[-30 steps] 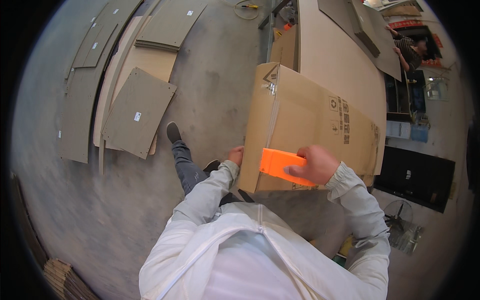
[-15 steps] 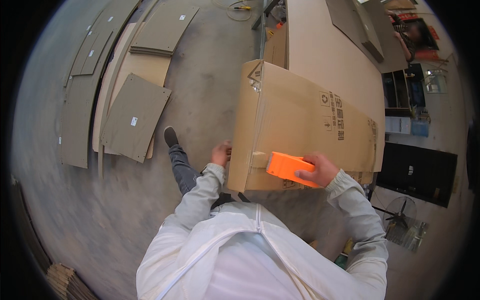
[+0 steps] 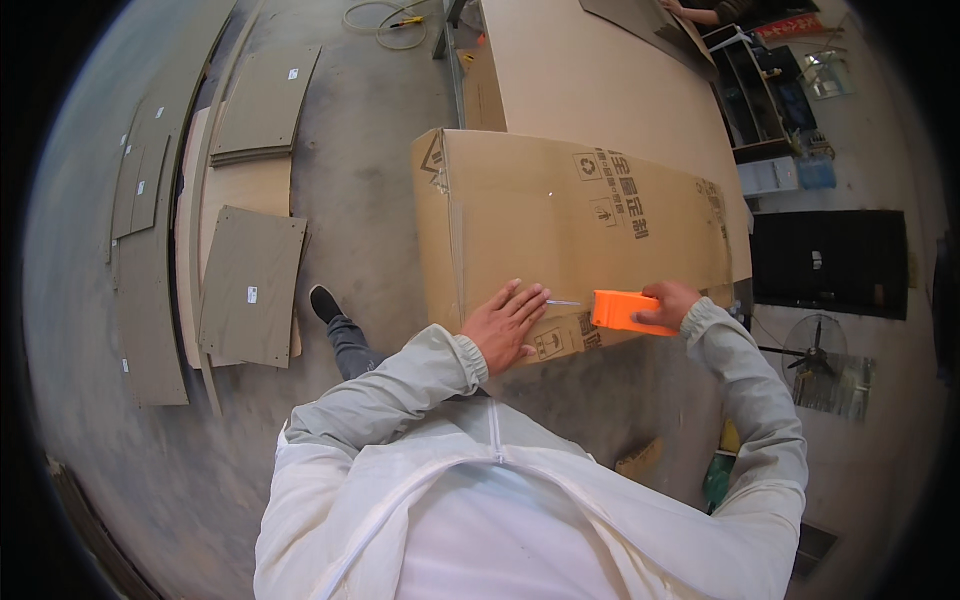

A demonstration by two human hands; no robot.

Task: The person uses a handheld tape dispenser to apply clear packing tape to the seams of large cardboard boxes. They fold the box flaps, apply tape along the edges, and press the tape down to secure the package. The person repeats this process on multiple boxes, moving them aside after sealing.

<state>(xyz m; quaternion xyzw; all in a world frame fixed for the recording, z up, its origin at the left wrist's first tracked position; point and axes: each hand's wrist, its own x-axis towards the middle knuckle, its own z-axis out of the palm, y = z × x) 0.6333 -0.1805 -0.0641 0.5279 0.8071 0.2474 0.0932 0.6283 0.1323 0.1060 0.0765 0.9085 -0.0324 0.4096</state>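
A long brown cardboard carton [image 3: 520,215] with dark printing lies on the table in front of me. My left hand [image 3: 505,325] rests flat on its top near the left end, fingers spread. In my right hand [image 3: 672,308] is an orange tape dispenser [image 3: 622,311], held low over the carton's near edge. A thin shiny line, apparently clear tape [image 3: 565,302], runs between my left fingertips and the dispenser. Whether the dispenser touches the carton cannot be made out.
Grey-brown panels [image 3: 252,285] lie in stacks on the floor at left. Beyond the carton stretches a pale tabletop [image 3: 610,75], where another person's hand [image 3: 680,10] is at a panel. A standing fan [image 3: 815,360] and a black panel [image 3: 835,262] are at right. A hose [image 3: 385,25] lies far off.
My left hand has come from the carton's left end onto its top and spread out. The dispenser has moved right, away from the end, with tape now stretching behind it. My view has shifted.
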